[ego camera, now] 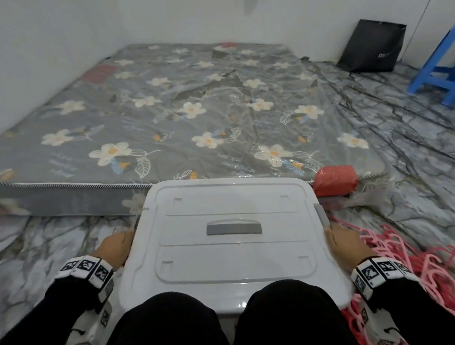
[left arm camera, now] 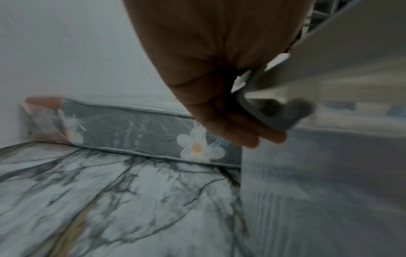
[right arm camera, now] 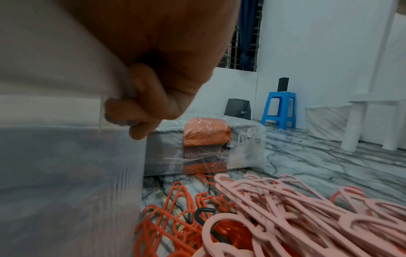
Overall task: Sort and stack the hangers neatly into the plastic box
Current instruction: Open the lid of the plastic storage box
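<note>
The plastic box stands between my knees with its white lid [ego camera: 229,258] on; its translucent wall [left arm camera: 318,191] shows in the wrist views. My left hand [ego camera: 116,245] is at the box's left side, its fingers [left arm camera: 237,128] curled under the grey latch [left arm camera: 281,118]. On the other side, my right hand [ego camera: 341,240] curls its fingers [right arm camera: 140,114] round the lid's edge, just below the raised grey latch [ego camera: 321,214]. A tangled heap of pink hangers [ego camera: 413,265] [right arm camera: 296,208] and orange hangers [right arm camera: 167,217] lies on the floor right of the box.
A flower-print mattress [ego camera: 173,116] wrapped in plastic lies right behind the box, with an orange corner guard [ego camera: 335,180]. A blue stool [ego camera: 449,67] and a black bag [ego camera: 372,47] stand at the far right. Marble floor lies open to the left.
</note>
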`<action>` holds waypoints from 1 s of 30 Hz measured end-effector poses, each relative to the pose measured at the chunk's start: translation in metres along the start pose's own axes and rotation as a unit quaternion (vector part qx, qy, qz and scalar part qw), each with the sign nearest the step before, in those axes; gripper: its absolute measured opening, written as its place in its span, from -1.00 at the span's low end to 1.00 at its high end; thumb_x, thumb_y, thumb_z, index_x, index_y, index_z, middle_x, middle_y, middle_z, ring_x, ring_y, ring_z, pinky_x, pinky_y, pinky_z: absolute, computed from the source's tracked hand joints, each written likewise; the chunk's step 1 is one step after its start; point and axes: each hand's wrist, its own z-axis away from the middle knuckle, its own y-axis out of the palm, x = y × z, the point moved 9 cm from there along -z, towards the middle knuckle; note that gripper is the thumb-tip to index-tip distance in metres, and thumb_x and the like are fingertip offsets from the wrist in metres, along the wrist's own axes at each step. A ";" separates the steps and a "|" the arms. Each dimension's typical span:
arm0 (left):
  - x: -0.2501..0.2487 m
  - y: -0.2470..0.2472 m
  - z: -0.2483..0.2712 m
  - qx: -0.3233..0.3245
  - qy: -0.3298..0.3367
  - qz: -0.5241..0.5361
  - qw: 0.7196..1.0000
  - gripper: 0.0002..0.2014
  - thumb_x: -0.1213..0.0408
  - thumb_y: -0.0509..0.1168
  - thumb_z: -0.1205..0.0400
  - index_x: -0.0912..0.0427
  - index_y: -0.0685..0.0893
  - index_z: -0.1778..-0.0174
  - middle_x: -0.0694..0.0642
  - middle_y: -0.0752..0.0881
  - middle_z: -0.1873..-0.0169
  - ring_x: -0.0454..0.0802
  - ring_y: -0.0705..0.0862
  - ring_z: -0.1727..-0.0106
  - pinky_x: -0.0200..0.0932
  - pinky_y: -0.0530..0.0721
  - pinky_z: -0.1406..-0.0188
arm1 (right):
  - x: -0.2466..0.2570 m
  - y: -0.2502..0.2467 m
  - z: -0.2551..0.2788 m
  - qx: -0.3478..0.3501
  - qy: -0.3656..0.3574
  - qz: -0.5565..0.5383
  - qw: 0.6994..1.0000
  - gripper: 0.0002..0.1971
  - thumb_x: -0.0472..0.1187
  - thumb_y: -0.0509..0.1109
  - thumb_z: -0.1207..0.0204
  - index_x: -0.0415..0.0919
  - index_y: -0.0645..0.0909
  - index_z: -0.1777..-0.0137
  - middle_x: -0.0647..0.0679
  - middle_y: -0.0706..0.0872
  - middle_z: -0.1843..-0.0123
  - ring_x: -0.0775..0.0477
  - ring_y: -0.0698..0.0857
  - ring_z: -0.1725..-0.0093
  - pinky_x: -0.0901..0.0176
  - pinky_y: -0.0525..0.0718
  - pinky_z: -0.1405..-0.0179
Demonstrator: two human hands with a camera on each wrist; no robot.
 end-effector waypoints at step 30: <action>-0.033 -0.066 0.037 0.106 -0.081 0.119 0.984 -0.63 0.14 0.20 -0.70 0.45 0.63 0.08 0.26 0.66 0.36 0.11 0.62 0.49 -0.23 0.53 0.47 | -0.011 -0.056 0.017 0.112 0.165 -0.238 0.951 -0.73 -0.22 0.29 -0.58 -0.44 0.59 0.24 -0.29 0.66 0.41 -0.20 0.63 0.45 0.03 0.67 0.35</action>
